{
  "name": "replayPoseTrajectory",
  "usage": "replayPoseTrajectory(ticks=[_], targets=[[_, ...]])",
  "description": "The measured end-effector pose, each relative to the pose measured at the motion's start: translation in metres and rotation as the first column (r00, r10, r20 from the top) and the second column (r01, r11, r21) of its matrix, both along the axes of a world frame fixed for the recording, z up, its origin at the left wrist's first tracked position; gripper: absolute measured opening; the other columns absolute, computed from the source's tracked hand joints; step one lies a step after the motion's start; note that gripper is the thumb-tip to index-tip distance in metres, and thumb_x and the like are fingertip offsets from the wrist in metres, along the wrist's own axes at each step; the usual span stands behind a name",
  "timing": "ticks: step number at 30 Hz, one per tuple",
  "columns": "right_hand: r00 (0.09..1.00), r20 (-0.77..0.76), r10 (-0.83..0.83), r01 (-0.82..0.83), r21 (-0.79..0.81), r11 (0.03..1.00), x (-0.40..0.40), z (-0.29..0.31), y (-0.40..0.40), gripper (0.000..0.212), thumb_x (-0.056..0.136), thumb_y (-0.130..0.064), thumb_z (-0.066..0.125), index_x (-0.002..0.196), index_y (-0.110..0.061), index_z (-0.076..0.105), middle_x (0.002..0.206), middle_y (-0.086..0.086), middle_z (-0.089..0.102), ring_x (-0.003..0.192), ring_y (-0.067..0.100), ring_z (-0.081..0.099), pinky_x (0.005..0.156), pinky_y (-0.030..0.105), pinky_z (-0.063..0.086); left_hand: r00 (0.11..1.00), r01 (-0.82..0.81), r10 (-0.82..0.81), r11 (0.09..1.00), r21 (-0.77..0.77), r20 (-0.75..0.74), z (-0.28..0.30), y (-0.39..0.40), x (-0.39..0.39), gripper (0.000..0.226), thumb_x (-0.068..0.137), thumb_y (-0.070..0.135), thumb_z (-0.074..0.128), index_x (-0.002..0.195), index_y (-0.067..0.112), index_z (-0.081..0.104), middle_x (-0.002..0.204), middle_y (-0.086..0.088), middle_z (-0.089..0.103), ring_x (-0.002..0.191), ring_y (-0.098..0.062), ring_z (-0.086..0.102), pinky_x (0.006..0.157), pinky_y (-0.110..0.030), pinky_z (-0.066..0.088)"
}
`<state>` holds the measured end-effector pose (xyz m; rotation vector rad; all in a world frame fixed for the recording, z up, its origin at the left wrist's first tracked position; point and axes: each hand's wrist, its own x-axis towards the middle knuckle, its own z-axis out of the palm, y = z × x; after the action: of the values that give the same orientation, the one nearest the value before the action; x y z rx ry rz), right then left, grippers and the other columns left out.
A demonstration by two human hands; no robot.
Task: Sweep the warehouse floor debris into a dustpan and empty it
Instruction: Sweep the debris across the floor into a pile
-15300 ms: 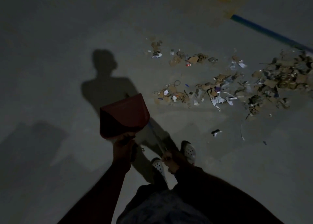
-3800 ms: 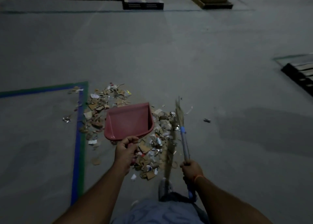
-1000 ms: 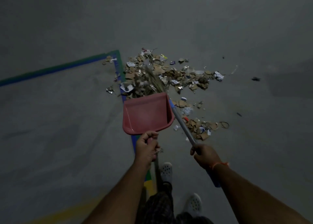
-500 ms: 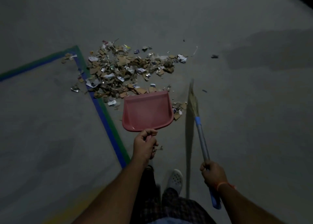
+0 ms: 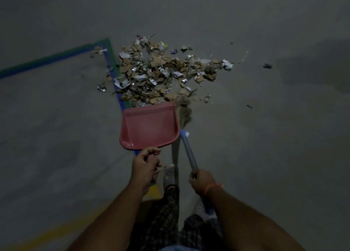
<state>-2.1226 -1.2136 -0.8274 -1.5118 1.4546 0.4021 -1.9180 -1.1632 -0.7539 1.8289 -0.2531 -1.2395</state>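
The dustpan [image 5: 149, 126] is gripped by its handle in the curled fingers of the left hand [image 5: 145, 167], its mouth set against the near edge of the debris [image 5: 161, 72], presumably to catch sweepings. Just right of the dustpan, the broom [image 5: 186, 135] is clasped by the right hand [image 5: 201, 180], bristles beside its mouth.
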Motion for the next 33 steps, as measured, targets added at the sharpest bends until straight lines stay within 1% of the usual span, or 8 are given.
replayPoseTrajectory(ticks=[3,6,11,17,19,22,28,33], targets=[[0.996,0.082,0.029,-0.025,-0.046,0.999,0.044,0.005,-0.044,0.013,0.082,-0.013,0.056,0.079,-0.021,0.066,0.083,0.007,0.068,0.078,0.030,0.069,0.078,0.041,0.059,0.998,-0.047,0.047,0.999,-0.008,0.043,0.001,0.001,0.023,0.019,0.094,-0.005,0.055,0.104,0.007,0.066,0.067,-0.013,0.057,0.038,-0.011,0.038,0.038,-0.018,0.027],[0.991,0.130,0.043,-0.029,-0.106,0.994,0.064,0.022,-0.061,0.024,0.078,-0.006,0.052,0.077,-0.024,0.067,0.079,-0.002,0.064,0.070,0.020,0.062,0.075,0.035,0.059,0.994,-0.103,0.103,0.995,-0.015,0.043,0.009,0.000,0.032,0.019,0.094,-0.006,0.055,0.103,0.006,0.066,0.065,-0.012,0.058,0.036,-0.009,0.039,0.039,-0.016,0.026],[0.981,0.124,0.147,-0.119,-0.209,0.971,0.053,0.040,-0.067,0.026,0.076,-0.004,0.055,0.074,-0.028,0.063,0.092,0.002,0.067,0.083,0.024,0.065,0.073,0.027,0.051,0.992,-0.122,0.123,0.992,-0.025,0.025,0.021,-0.018,0.030,0.021,0.095,-0.004,0.054,0.103,0.009,0.067,0.066,-0.010,0.058,0.040,-0.010,0.043,0.040,-0.017,0.028],[0.982,0.066,0.175,-0.157,-0.217,0.963,0.028,0.063,-0.084,0.026,0.078,-0.004,0.057,0.074,-0.029,0.061,0.101,0.002,0.068,0.093,0.023,0.066,0.076,0.024,0.046,0.997,-0.072,0.070,0.995,-0.073,-0.027,0.034,-0.048,0.018,0.021,0.096,-0.005,0.052,0.103,0.009,0.067,0.066,-0.013,0.058,0.041,-0.014,0.040,0.041,-0.016,0.028],[0.986,0.043,0.163,-0.150,-0.209,0.966,0.019,0.072,-0.090,0.026,0.079,-0.004,0.056,0.075,-0.029,0.061,0.099,0.001,0.066,0.088,0.021,0.064,0.074,0.025,0.047,0.999,-0.045,0.043,0.995,-0.092,-0.022,0.037,-0.060,0.016,0.024,0.095,-0.005,0.053,0.099,0.012,0.069,0.065,-0.012,0.059,0.047,-0.016,0.043,0.045,-0.019,0.030],[0.997,0.035,0.076,-0.067,-0.204,0.977,-0.003,0.081,-0.094,0.027,0.080,-0.003,0.054,0.076,-0.028,0.064,0.088,-0.003,0.059,0.070,0.018,0.057,0.065,0.026,0.048,1.000,0.021,-0.022,0.992,-0.125,-0.008,0.039,-0.080,0.010,0.025,0.093,-0.004,0.055,0.095,0.015,0.070,0.063,-0.008,0.062,0.054,-0.019,0.051,0.049,-0.024,0.035],[0.959,0.023,-0.284,0.283,-0.204,0.937,-0.073,0.072,-0.082,0.029,0.078,-0.001,0.054,0.068,-0.027,0.063,0.071,-0.007,0.057,0.069,0.020,0.054,0.069,0.035,0.051,0.985,0.155,-0.164,0.976,-0.151,-0.047,0.049,-0.119,-0.025,0.021,0.093,-0.004,0.054,0.102,0.008,0.068,0.064,-0.010,0.057,0.039,-0.012,0.039,0.042,-0.016,0.028],[0.857,-0.049,-0.512,0.489,-0.230,0.841,-0.133,0.052,-0.087,0.015,0.083,-0.012,0.058,0.070,-0.017,0.063,0.071,0.011,0.066,0.067,0.031,0.065,0.067,0.043,0.059,0.975,0.201,-0.212,0.969,-0.144,-0.072,0.050,-0.145,-0.059,0.018,0.094,-0.002,0.056,0.106,0.006,0.067,0.065,-0.009,0.058,0.039,-0.010,0.040,0.043,-0.016,0.028]])
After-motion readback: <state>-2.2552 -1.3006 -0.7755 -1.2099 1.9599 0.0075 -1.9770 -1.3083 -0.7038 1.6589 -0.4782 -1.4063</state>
